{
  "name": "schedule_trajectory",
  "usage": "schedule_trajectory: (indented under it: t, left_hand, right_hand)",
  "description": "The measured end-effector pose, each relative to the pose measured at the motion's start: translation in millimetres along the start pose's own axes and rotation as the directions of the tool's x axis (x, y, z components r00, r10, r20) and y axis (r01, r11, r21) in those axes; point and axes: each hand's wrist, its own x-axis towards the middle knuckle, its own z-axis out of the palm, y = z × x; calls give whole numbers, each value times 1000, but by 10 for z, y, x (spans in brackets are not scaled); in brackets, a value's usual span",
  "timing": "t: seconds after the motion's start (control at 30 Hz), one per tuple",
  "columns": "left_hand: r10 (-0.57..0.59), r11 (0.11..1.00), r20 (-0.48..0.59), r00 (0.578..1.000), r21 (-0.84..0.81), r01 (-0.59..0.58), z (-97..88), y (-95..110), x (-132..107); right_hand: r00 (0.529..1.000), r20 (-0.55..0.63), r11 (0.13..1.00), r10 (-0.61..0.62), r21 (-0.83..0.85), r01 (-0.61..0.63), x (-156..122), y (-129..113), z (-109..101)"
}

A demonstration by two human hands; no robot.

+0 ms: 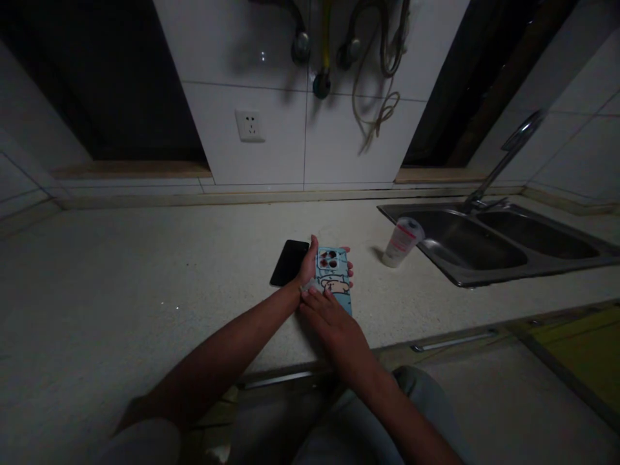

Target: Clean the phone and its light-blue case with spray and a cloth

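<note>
My left hand point(309, 266) is wrapped round a light blue phone case point(343, 300) with a cartoon animal on it, its fingertips showing past the right edge. Reddish-brown tones show in the camera holes. My right hand point(329, 318) lies over the lower left part of the case, fingers together, pressing a small whitish piece, perhaps tissue or cloth point(310, 284), against it near my left wrist. Just left of my left hand a black phone point(289, 263) lies flat on the counter, partly covered by that hand.
The pale countertop point(145, 271) runs along a tiled wall with a socket point(250, 126) and hanging hoses. A plastic cup point(402, 243) with red print stands by the double steel sink point(467, 279). A tap point(498, 168) rises behind it. Drawer handles line the front edge.
</note>
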Motion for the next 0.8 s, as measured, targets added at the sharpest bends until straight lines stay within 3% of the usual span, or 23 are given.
schedule_trajectory:
  t: [0.23,0.37,0.53,0.67,0.8]
  left_hand:
    - [13,999,-18,1000,-40,-13,-23,38,22]
    - [66,998,-52,996,-10,-67,5,22,8]
    - [53,999,-25,998,2,-53,49,7,-19]
    - [58,998,-31,998,9,-58,65,4,-36]
    - [32,999,-19,999,29,-31,67,9,-48]
  right_hand:
    - [999,-29,1000,23,2,-23,173,332,-75]
    - [986,-118,993,114,-29,-118,-7,474,-47]
    - [946,-229,965,228,-80,-251,-247,597,-110]
    - [935,-251,952,252,-111,-286,-279,548,-193]
    - [962,-166,971,215,-68,-228,-186,248,-163]
